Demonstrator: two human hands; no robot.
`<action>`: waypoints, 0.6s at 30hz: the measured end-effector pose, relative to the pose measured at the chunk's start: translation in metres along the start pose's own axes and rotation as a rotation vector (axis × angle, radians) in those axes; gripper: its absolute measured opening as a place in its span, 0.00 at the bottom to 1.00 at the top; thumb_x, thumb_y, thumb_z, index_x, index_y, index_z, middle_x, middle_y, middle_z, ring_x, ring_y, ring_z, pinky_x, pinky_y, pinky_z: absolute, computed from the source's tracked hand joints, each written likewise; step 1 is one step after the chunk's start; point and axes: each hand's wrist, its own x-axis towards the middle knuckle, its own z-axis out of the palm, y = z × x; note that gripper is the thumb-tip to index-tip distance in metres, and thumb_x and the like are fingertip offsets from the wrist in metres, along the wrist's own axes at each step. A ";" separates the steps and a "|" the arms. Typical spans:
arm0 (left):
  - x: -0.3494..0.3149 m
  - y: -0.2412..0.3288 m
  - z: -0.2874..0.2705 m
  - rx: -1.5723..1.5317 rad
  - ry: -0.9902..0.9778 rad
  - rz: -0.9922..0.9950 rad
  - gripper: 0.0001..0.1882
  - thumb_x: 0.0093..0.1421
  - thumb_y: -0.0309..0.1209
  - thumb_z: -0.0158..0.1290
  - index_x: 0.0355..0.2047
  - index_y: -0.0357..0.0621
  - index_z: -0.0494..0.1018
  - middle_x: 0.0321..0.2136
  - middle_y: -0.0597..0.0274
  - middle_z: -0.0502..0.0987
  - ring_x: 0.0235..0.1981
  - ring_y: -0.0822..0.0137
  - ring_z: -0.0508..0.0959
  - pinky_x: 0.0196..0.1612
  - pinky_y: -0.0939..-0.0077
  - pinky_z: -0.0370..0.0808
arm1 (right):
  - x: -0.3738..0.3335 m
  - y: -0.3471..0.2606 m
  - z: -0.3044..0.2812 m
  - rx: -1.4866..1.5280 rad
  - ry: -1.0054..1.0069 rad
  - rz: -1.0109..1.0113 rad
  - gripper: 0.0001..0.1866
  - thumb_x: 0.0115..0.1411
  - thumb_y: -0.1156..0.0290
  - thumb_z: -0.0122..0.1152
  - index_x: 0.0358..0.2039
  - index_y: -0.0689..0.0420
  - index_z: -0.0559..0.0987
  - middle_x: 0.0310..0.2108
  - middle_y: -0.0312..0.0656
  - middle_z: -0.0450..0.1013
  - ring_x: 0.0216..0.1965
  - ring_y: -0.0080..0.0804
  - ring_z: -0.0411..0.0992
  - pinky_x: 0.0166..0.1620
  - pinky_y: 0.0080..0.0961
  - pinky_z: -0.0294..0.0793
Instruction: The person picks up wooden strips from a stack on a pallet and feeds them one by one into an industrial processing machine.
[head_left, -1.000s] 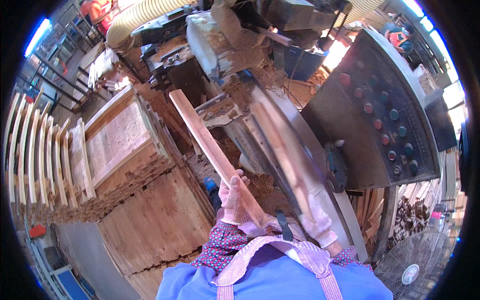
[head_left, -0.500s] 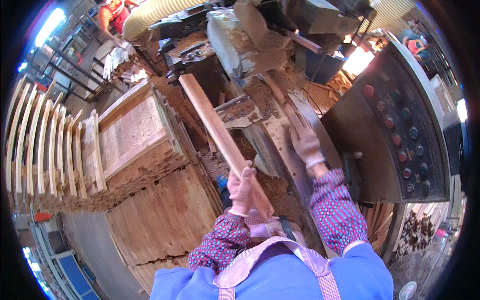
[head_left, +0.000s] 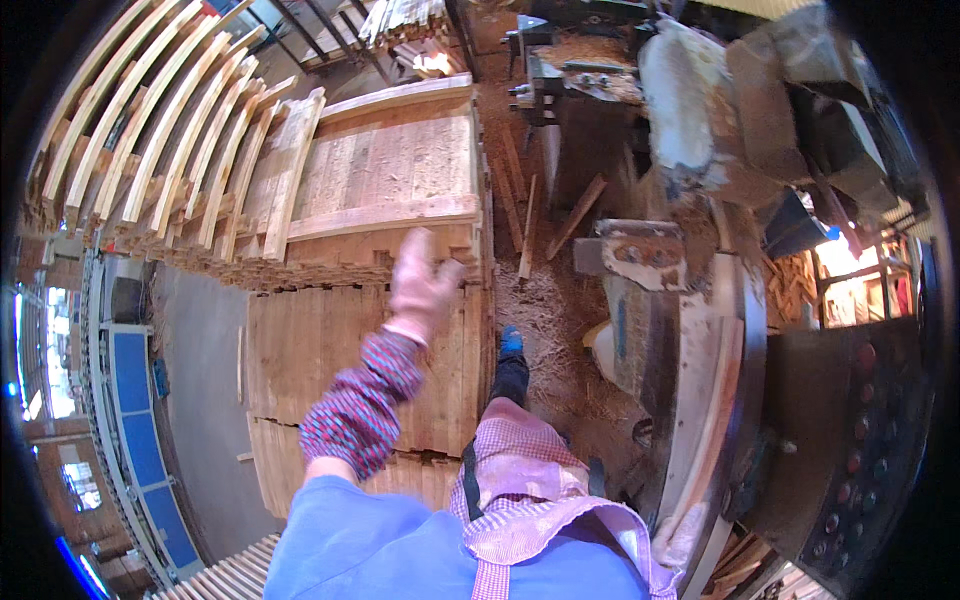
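Note:
My left hand (head_left: 420, 287), in a pale glove with a checked sleeve cover, reaches forward with its fingers stretched out and nothing in it. It hovers by the front edge of a tall stack of wooden panels (head_left: 380, 165), above the lower boards (head_left: 350, 345); I cannot tell whether it touches them. To the right, a long reddish wood strip (head_left: 716, 415) lies along the metal bed (head_left: 692, 375) of a woodworking machine. My right hand does not show; a pale blurred patch at the strip's near end is unclear.
Several slim wooden strips (head_left: 165, 130) lie across the stack at the left. Offcuts and sawdust (head_left: 535, 290) cover the floor between stack and machine. A dark control panel (head_left: 850, 440) with buttons stands at the right. A blue-panelled conveyor-like frame (head_left: 140, 410) runs far left.
My view has swung left toward the stack. The left hand has let go of the wood strip and moved over to the stack. A strip now lies on the machine bed; the right hand has left view.

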 end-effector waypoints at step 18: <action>0.190 -0.304 -0.140 0.889 -0.343 -0.787 0.38 0.50 0.37 0.61 0.61 0.40 0.63 0.64 0.47 0.63 0.64 0.54 0.65 0.64 0.64 0.65 | 0.399 -0.177 0.096 0.003 0.146 -0.569 0.24 0.66 0.77 0.48 0.62 0.59 0.68 0.64 0.50 0.64 0.66 0.48 0.59 0.68 0.39 0.55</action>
